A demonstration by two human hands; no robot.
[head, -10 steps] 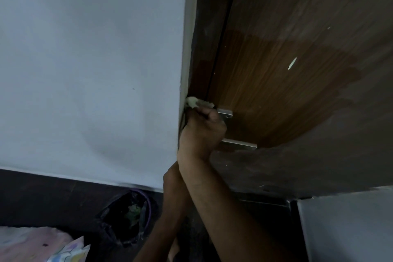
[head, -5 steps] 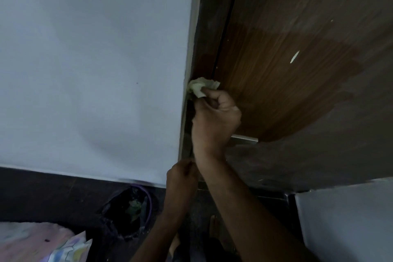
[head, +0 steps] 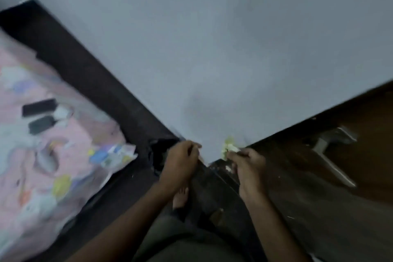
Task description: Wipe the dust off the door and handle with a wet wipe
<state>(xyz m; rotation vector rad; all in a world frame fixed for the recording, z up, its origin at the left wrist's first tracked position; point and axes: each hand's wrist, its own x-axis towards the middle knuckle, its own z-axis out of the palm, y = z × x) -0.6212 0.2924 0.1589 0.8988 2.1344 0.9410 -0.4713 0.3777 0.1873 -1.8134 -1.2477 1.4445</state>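
Crumpled pale yellow-green wet wipe (head: 229,147) sits pinched at the fingertips of the right hand (head: 247,166), most of it sticking up and out beyond the fingers toward the pale grey wall (head: 212,49). Right fingers curled tight on its lower edge. Left hand (head: 180,161) just beside, apart from the wipe, fingers curled inward; whether they grip anything cannot be told, frame blurred. Both hands held low, in front of the person's dark trousers (head: 191,236), a bare foot (head: 180,197) showing between the forearms. To the right, brown wood-grain door (head: 365,134) with its silver metal lever handle (head: 331,153), well apart from the wipe and from both hands. Dark floor (head: 308,208) below the door. To the left, pink patterned bedsheet (head: 42,155) with two dark flat rectangular devices (head: 39,107) lying on it.
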